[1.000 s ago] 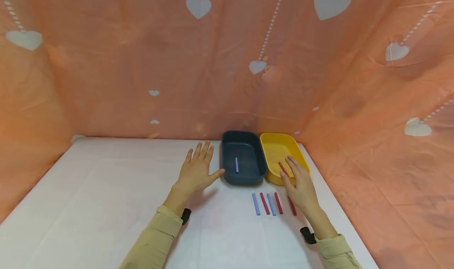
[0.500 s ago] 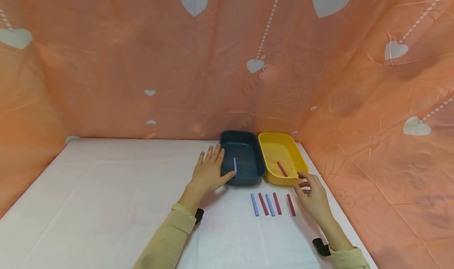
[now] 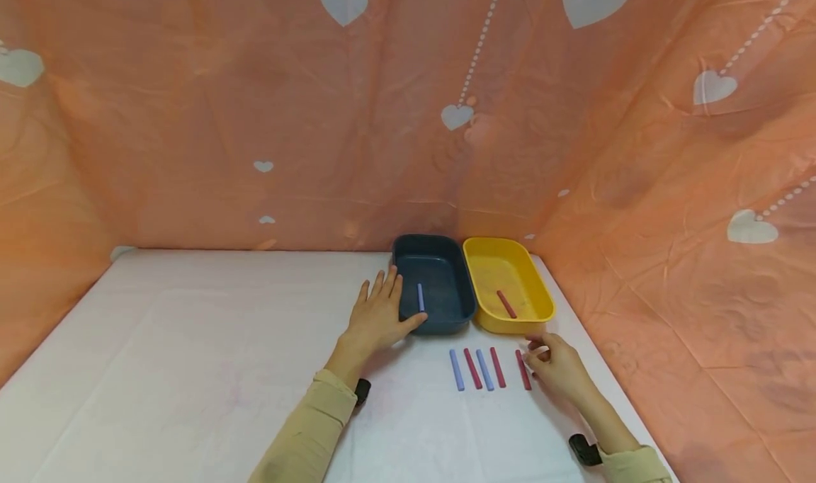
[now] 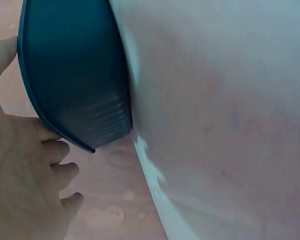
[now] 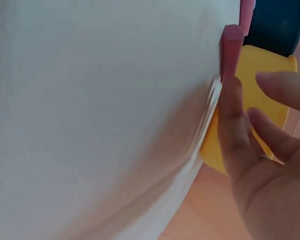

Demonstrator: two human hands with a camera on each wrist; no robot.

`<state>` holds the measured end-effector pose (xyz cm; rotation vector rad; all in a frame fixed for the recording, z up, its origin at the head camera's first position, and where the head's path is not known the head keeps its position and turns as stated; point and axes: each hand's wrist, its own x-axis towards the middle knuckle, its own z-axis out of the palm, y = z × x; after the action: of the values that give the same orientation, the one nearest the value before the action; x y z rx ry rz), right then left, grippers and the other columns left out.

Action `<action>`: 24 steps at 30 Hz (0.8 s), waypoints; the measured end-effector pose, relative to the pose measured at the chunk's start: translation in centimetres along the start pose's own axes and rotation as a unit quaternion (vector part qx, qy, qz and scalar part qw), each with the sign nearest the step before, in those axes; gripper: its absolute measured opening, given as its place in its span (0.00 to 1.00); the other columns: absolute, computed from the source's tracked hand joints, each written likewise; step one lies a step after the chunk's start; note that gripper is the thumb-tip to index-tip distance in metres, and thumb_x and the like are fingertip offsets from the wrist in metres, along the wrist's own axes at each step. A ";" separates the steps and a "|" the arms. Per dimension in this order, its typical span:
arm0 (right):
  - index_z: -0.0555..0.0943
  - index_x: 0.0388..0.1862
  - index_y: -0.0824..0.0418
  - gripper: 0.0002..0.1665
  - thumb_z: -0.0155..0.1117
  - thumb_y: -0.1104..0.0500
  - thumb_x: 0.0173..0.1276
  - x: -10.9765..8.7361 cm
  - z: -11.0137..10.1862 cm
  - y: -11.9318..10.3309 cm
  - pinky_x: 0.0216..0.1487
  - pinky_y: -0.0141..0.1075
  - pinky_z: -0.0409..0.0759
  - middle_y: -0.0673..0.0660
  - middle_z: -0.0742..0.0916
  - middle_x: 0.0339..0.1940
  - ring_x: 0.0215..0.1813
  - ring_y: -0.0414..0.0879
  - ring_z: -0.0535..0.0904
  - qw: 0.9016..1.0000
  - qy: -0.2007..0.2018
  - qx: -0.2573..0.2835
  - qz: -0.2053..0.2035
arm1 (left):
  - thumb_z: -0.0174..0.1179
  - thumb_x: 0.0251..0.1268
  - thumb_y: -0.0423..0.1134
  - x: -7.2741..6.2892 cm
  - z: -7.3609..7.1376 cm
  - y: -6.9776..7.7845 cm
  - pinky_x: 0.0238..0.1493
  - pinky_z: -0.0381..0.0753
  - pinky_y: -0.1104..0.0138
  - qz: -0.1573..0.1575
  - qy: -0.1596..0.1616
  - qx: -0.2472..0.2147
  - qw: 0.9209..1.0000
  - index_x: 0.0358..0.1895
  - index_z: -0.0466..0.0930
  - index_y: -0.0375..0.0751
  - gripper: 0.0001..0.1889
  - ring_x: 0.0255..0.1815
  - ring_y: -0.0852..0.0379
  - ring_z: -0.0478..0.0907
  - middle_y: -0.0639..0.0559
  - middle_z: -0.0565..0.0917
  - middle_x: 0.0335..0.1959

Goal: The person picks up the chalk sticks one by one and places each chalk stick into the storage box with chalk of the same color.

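Observation:
My left hand (image 3: 376, 320) lies with fingers spread along the left side of a dark blue tray (image 3: 449, 320), its thumb over the near rim. Inside that tray is a blue chalk stick (image 3: 420, 297). To the right stands a yellow tray (image 3: 543, 306) holding a red chalk stick (image 3: 506, 304). In front of the trays, several red and blue chalks lie in a row on the white table. My right hand (image 3: 559, 366) is at the rightmost red chalk (image 3: 523, 371). In the right wrist view one fingertip meets this chalk's end (image 5: 232, 45), while the other fingers stand apart from it.
The white-covered table (image 3: 191, 355) stretches far to the left. An orange curtain (image 3: 319, 150) with white hearts hangs right behind both trays, and its right side (image 3: 669, 313) runs along the table's right edge.
My right hand has drawn back from over the yellow tray, down to the rightmost red chalk. My left hand has moved right onto the dark blue tray's side.

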<state>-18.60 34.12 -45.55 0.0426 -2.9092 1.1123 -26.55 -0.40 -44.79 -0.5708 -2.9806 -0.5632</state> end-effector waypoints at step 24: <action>0.85 0.51 0.69 0.14 0.72 0.67 0.67 0.3 0.8 0.5 0.30 0.30 0.80 0.52 0.84 0.29 0.28 0.44 0.79 0.999 -0.026 -0.013 0.034 | 0.52 0.71 0.72 -0.1 0.2 0.0 0.83 0.43 0.45 0.003 -0.004 -0.019 1.000 0.82 0.51 0.30 0.54 0.86 0.39 0.45 0.38 0.48 0.85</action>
<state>-18.96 33.97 -46.48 -0.0294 -2.9928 1.0988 -26.51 -0.39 -45.00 -0.5851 -2.9800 -0.6190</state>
